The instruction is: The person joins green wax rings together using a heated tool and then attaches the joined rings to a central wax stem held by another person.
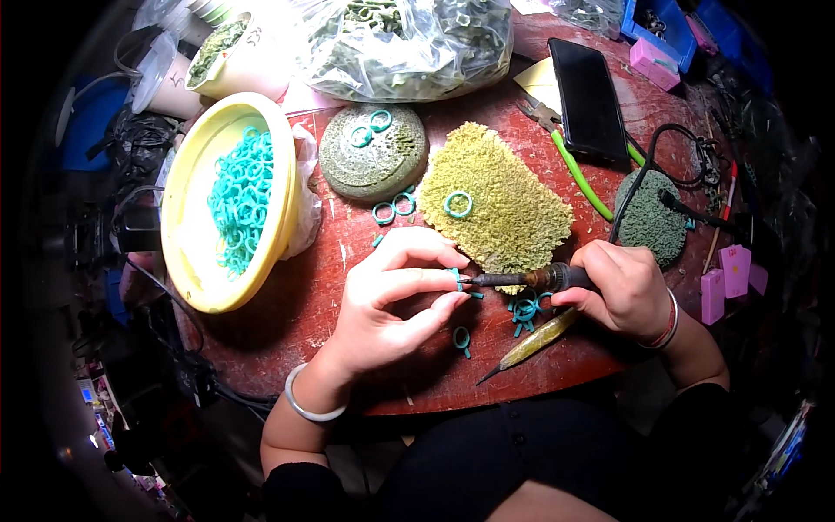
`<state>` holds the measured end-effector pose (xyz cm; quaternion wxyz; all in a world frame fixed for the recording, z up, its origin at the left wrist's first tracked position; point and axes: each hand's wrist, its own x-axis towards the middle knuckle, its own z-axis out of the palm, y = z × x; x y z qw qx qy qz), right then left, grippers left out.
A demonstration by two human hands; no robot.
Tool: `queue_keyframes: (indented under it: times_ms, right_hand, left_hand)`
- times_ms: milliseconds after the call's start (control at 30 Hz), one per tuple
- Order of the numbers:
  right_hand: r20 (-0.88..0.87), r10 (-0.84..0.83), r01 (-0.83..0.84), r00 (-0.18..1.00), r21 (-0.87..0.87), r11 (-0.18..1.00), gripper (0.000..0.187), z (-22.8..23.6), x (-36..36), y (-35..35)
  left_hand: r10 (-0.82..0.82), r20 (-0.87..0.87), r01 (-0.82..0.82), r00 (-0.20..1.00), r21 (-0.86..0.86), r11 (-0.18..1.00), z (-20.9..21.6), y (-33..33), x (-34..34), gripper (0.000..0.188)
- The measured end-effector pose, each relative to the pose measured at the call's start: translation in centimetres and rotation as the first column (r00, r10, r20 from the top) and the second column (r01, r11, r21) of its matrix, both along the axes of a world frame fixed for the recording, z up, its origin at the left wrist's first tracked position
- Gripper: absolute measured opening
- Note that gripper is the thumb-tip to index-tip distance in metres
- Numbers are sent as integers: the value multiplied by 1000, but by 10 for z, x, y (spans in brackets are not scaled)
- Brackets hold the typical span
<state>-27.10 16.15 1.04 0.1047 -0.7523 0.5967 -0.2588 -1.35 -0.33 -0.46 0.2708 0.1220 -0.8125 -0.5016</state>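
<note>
- pinching a small teal ring (457, 279) between thumb and fingertips, the left hand (391, 304) is closed tight on it, just above the red table (287, 322).
- tip work looks under way: the heated pen tool (522, 279) touches the ring's edge.
- right hand (619, 291) wraps firmly round the tool's handle; next calls for a steady tip.

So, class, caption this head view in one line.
Left hand pinches a small teal wax ring; right hand touches a heated pen tool to it.
</note>
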Motion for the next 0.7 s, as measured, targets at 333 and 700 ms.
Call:
queue_keyframes:
  times_ms: [333, 700]
  right_hand:
    - [29, -5, 5, 1000, 14, 1000, 38, 0, -1, 0]
    - [-1, -5, 5, 1000, 8, 1000, 38, 1, 0, 0]
  left_hand:
    - [1, 1, -1, 1000, 15, 1000, -1, 0, 1, 18]
    - [-4, 2, 4, 1000, 9, 1000, 0, 0, 0, 18]
